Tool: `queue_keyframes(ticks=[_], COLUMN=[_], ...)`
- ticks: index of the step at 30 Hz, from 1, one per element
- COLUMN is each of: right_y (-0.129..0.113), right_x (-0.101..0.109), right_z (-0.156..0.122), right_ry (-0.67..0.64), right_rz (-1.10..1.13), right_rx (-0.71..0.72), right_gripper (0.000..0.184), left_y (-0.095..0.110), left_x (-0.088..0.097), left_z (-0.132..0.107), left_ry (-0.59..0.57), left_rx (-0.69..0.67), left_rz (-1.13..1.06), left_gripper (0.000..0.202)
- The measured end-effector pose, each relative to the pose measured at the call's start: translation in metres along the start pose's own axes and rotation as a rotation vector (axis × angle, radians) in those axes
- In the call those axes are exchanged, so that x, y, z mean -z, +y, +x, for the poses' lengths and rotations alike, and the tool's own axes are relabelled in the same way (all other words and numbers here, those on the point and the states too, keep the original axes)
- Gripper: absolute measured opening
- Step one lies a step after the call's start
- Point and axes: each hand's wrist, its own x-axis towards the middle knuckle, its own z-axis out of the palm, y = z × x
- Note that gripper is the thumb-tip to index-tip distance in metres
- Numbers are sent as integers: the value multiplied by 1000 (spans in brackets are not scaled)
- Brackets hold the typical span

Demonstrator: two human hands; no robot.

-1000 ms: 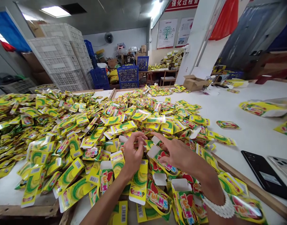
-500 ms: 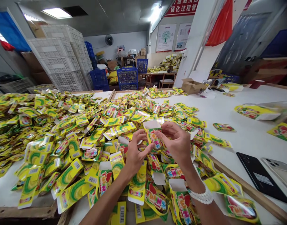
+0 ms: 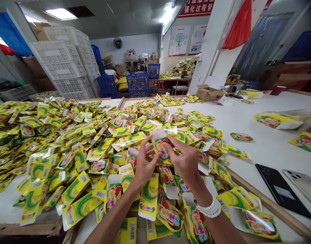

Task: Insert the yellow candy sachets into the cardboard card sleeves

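TWINS box (image 3: 160, 146), its white flap (image 3: 158, 134) raised, is pinched between your left hand (image 3: 146, 166) and right hand (image 3: 186, 159) above the heap (image 3: 81, 157), where squeezing too hard could crumple its walls.

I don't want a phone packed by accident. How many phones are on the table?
2. A black phone lies just beyond the wooden strip; a white phone lies beside it, farther right, at the picture's edge. Others may be hidden under the heaped boxes.

The TWINS carton (image 3: 160, 145) is green and red with a white flap (image 3: 157, 134), the bracelet (image 3: 209, 208) plain white.
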Motion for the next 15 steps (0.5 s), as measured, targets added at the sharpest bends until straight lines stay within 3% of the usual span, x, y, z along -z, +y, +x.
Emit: queue_keyframes(ticks=[8, 15], right_y=[1, 3], right_x=[2, 3], right_z=[1, 3], right_ry=[-79, -126], right_rz=[63, 136], right_rx=[-37, 56], right_gripper=[30, 34], left_y=[-1, -1], left_x=[3, 5], left_z=[2, 1], left_ry=[-10, -20], left_rx=[-56, -40], left_rz=[-63, -77], left_gripper=[72, 57])
